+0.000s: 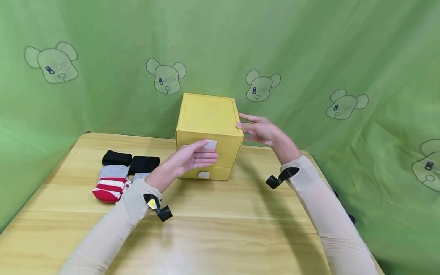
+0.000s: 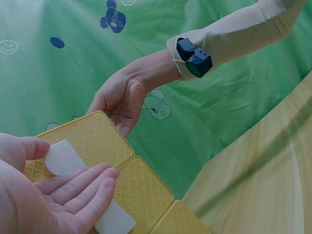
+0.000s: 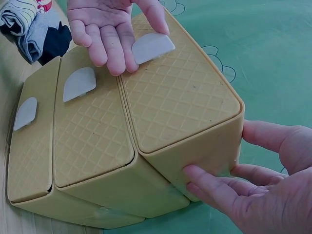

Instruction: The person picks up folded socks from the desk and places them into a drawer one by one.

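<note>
A yellow storage box of stacked drawers (image 1: 209,114) stands at the back of the table, its drawers flush and fitted with white pull tabs (image 3: 79,84). My left hand (image 1: 189,158) is in front of it, palm turned up and fingers straight. The thumb and index finger lie at either side of the top drawer's tab (image 2: 63,158), touching or nearly so. Against the box's right side rest the fingertips of my right hand (image 1: 261,130), the fingers spread and fairly straight. In the right wrist view, that hand (image 3: 263,180) touches the side near the top.
Folded socks lie left of the box: a red-and-white striped one (image 1: 111,187) and black-topped grey ones (image 1: 144,164), partly behind my left wrist. The wooden table (image 1: 220,229) reaches a green curtain (image 1: 213,38) printed with bear heads.
</note>
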The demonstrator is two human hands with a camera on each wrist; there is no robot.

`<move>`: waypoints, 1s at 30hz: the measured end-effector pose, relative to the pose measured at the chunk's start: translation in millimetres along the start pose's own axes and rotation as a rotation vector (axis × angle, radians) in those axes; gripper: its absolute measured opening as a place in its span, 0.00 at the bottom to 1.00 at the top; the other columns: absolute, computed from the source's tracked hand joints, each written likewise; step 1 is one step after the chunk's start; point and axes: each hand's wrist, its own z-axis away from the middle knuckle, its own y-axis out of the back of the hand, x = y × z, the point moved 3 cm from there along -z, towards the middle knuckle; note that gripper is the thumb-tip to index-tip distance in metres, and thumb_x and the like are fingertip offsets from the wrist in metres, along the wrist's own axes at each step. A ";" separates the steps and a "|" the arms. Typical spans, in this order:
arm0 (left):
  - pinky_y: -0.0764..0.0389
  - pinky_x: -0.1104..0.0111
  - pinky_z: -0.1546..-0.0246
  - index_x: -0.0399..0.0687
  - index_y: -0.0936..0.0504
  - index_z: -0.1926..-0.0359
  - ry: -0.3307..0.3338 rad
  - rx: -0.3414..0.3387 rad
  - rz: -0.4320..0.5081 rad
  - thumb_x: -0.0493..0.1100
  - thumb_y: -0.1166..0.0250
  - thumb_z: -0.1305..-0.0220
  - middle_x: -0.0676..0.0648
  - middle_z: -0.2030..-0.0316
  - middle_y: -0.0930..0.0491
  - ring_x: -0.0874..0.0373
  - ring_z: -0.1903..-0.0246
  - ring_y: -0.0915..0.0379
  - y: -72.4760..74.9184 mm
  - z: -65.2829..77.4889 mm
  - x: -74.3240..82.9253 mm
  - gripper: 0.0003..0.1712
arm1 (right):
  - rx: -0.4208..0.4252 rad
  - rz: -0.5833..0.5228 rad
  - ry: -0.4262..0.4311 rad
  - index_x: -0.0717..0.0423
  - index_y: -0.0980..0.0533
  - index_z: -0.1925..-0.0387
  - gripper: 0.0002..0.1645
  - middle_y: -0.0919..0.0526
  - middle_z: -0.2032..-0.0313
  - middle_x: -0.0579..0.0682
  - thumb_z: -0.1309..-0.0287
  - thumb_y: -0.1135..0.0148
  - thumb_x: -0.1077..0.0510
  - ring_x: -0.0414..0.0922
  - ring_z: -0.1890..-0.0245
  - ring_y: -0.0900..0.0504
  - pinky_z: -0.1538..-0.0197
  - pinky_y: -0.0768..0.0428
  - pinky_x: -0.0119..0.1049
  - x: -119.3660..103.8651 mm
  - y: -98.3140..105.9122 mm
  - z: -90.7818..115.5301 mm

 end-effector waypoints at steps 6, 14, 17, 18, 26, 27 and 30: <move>0.20 0.59 0.38 0.29 0.26 0.36 0.013 0.008 -0.034 0.55 0.46 0.23 0.33 0.40 0.20 0.50 0.47 0.14 -3.4 3.4 2.2 0.33 | 0.015 0.001 -0.009 0.48 0.43 0.21 0.42 0.31 0.29 0.61 0.32 0.37 0.60 0.51 0.34 0.22 0.29 0.27 0.54 -2.4 -0.7 0.8; 0.28 0.51 0.30 0.29 0.26 0.35 0.024 -0.004 -0.050 0.55 0.47 0.23 0.34 0.41 0.19 0.54 0.52 0.13 -2.5 8.4 2.0 0.33 | 0.022 -0.011 -0.015 0.49 0.43 0.21 0.43 0.29 0.31 0.61 0.32 0.35 0.60 0.49 0.39 0.18 0.28 0.29 0.55 -0.5 -4.5 2.7; 0.26 0.53 0.31 0.28 0.26 0.35 0.027 -0.012 -0.068 0.55 0.47 0.23 0.35 0.42 0.18 0.53 0.51 0.13 0.2 9.6 2.6 0.34 | 0.029 -0.008 -0.010 0.49 0.43 0.21 0.43 0.27 0.32 0.60 0.33 0.35 0.59 0.47 0.43 0.16 0.28 0.29 0.56 0.6 -6.0 4.2; 0.25 0.54 0.32 0.28 0.26 0.35 0.027 -0.016 -0.076 0.56 0.47 0.23 0.35 0.42 0.18 0.53 0.51 0.13 1.0 9.9 2.7 0.34 | 0.034 -0.007 -0.008 0.49 0.43 0.21 0.43 0.25 0.34 0.60 0.33 0.35 0.59 0.46 0.44 0.16 0.29 0.28 0.56 1.1 -6.4 4.6; 0.26 0.52 0.32 0.28 0.26 0.36 0.033 -0.023 -0.080 0.56 0.47 0.23 0.34 0.42 0.19 0.51 0.48 0.14 -0.8 15.5 1.2 0.34 | 0.035 0.005 -0.010 0.48 0.45 0.21 0.43 0.27 0.32 0.60 0.31 0.37 0.58 0.54 0.32 0.25 0.28 0.29 0.56 3.3 -7.7 6.8; 0.26 0.53 0.32 0.28 0.26 0.35 0.030 -0.024 -0.083 0.56 0.47 0.23 0.35 0.42 0.18 0.51 0.48 0.14 -2.0 17.4 0.6 0.34 | 0.035 0.009 -0.011 0.48 0.45 0.21 0.43 0.29 0.30 0.60 0.30 0.38 0.58 0.55 0.30 0.28 0.27 0.30 0.56 3.4 -7.6 6.7; 0.24 0.54 0.34 0.30 0.25 0.36 0.027 -0.017 -0.091 0.56 0.47 0.23 0.36 0.43 0.17 0.51 0.49 0.14 -5.2 23.4 -2.5 0.33 | 0.038 0.010 -0.020 0.47 0.45 0.21 0.42 0.31 0.28 0.60 0.30 0.38 0.57 0.56 0.27 0.31 0.26 0.33 0.57 3.2 -7.7 6.5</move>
